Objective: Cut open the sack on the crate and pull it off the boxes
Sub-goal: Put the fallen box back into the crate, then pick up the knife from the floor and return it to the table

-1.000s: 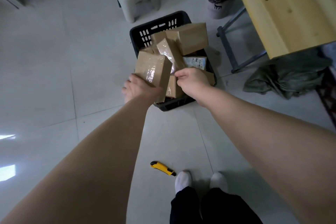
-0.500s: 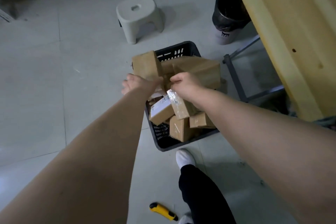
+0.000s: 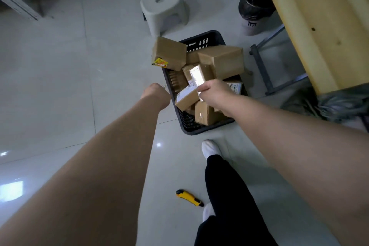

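Observation:
A black plastic crate on the floor holds several brown cardboard boxes. My right hand pinches the near end of a small tape-wrapped box in the middle of the pile. My left hand hangs just left of the crate, wrist bent down and fingers hidden, touching no box. One box with a yellow sticker sits tilted on the crate's far left rim. A larger box lies at the far right. The grey-green sack lies crumpled on the floor to the right, off the boxes.
A yellow utility knife lies on the tiles by my feet. A white stool stands beyond the crate. At the right are a black bin and a wooden table with a metal frame.
My left hand let go of the sticker box, which now rests on the crate rim, and dropped to the crate's left side. My right hand drew back slightly, still on the taped box.

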